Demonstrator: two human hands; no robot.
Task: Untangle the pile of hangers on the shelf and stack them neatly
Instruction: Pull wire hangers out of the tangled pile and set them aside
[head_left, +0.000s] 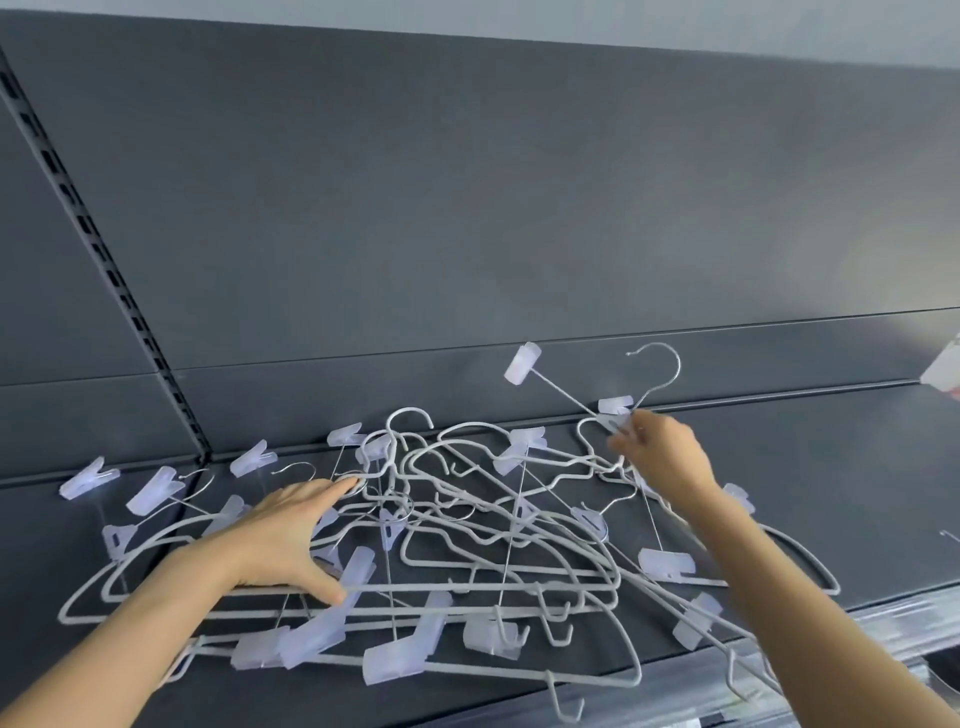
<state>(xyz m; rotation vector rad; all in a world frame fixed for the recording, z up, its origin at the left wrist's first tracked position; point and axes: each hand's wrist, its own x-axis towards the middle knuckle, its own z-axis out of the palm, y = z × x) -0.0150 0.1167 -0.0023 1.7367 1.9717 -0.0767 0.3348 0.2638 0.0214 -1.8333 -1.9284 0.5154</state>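
Observation:
A tangled pile of white hangers (467, 525) with translucent clips lies across the dark grey shelf (831, 467). My left hand (280, 540) lies flat on the pile's left part, fingers straight and pointing right, thumb against a hanger bar. My right hand (662, 457) pinches a clip hanger (571, 395) at the pile's far right side; that hanger tilts up off the pile, its hook (660, 369) and one clip (522, 364) standing above the rest.
The shelf's dark back panel (467, 208) rises behind the pile, with a slotted upright (104, 260) at the left. The shelf's front edge (883, 623) runs at the lower right. A white object (943, 369) shows at the right border.

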